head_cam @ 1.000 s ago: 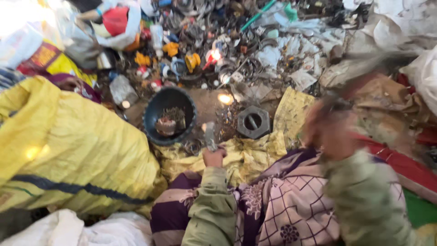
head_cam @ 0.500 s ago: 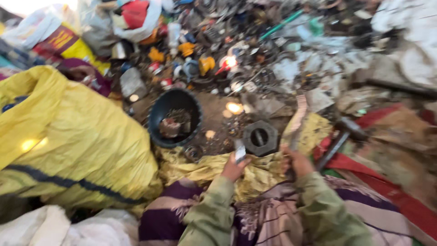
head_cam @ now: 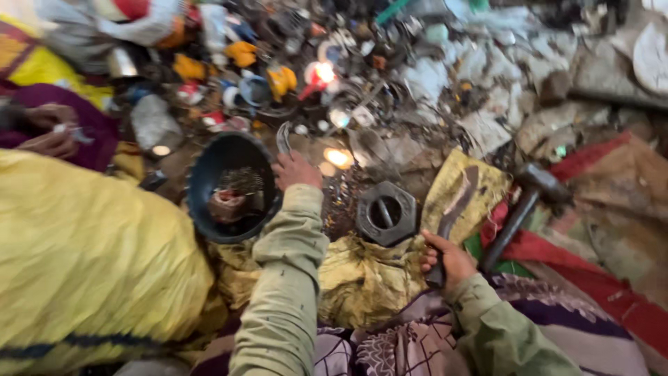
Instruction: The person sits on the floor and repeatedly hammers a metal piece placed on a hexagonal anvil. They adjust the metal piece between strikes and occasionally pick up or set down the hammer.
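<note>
Ground here is just scrap everywhere, metal bits and plastic junk around a yellow sack. Compared with half a second ago, the left hand has reached out to the black bowl, pinching a small curved metal piece right at its rim. The right hand is now wrapped around a dark blade tool, near the hex nut and hammer.

Curved metal piece over black bowl; dark blade raised.

Yellow sack cut off at left — far scrap pile blurred.
</note>
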{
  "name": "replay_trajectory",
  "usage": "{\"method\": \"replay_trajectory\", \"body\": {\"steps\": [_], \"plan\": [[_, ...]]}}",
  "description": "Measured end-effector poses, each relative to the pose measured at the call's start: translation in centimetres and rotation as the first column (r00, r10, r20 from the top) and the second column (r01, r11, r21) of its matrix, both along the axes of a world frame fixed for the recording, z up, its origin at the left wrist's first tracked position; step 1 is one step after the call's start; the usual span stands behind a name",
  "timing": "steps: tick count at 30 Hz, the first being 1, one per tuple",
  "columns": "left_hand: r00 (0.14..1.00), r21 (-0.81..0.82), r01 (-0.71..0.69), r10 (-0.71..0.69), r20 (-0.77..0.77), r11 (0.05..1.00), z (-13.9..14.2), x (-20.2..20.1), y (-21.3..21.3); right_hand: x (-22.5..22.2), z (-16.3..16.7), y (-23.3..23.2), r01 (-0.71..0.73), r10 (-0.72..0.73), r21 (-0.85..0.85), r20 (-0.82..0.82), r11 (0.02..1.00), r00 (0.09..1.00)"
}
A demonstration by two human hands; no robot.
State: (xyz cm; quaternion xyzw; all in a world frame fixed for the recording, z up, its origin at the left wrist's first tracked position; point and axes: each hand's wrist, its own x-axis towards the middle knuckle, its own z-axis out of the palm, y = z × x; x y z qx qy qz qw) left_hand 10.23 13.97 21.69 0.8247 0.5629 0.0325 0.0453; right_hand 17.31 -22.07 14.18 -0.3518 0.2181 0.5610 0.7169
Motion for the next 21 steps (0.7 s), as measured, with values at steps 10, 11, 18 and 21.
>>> {"method": "replay_trajectory", "body": {"steps": [10, 11, 18, 21], "plan": [[0.868, 0.160, 0.484, -0.495, 0.037, 0.860, -9.6, 7.5, 8.3, -4.2, 4.2, 0.5, -0.015, 0.028, -0.219, 0.058, 0.976, 0.998], [0.840, 0.144, 0.494, -0.514, 0.176, 0.857, -9.8, 8.4, 9.3, -4.4, 4.4, 0.5, -0.014, 0.026, -0.224, 0.051, 0.975, 0.998], [0.637, -0.156, 0.281, -0.063, 0.768, 0.947, -10.9, 13.4, 12.2, -5.7, 4.7, 0.6, 0.004, 0.017, -0.265, 0.078, 0.964, 0.997], [0.625, -0.126, 0.165, -0.004, 0.781, 0.978, -11.1, 14.9, 11.8, -5.8, 5.0, 0.7, 0.006, 0.011, -0.240, 0.068, 0.971, 0.998]]}}
